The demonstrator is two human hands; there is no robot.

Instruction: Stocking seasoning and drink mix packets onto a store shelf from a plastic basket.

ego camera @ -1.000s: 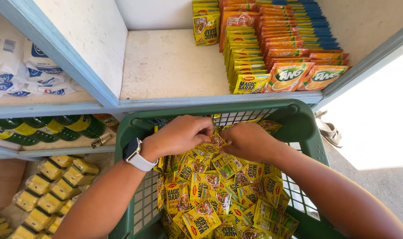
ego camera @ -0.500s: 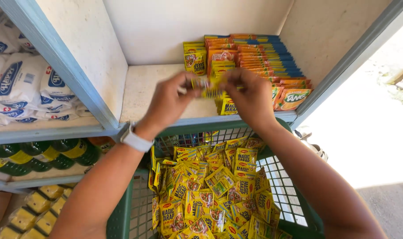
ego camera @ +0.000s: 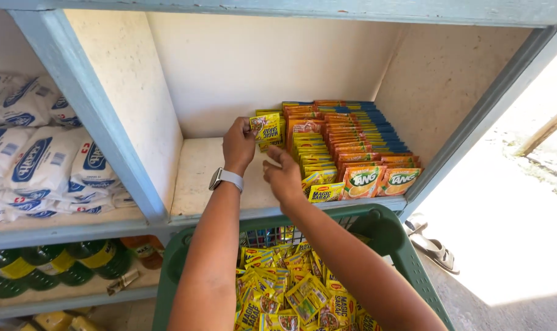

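Both forearms and the green basket (ego camera: 388, 236) run off the bottom edge, the white bags (ego camera: 39, 162) off the left, and the left hand (ego camera: 238, 144) hides part of its yellow sachet (ego camera: 266, 127).

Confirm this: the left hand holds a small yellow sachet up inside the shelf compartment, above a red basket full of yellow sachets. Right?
Not quite. The head view shows the basket is green, not red. The left hand does hold the yellow sachet up inside the shelf compartment.
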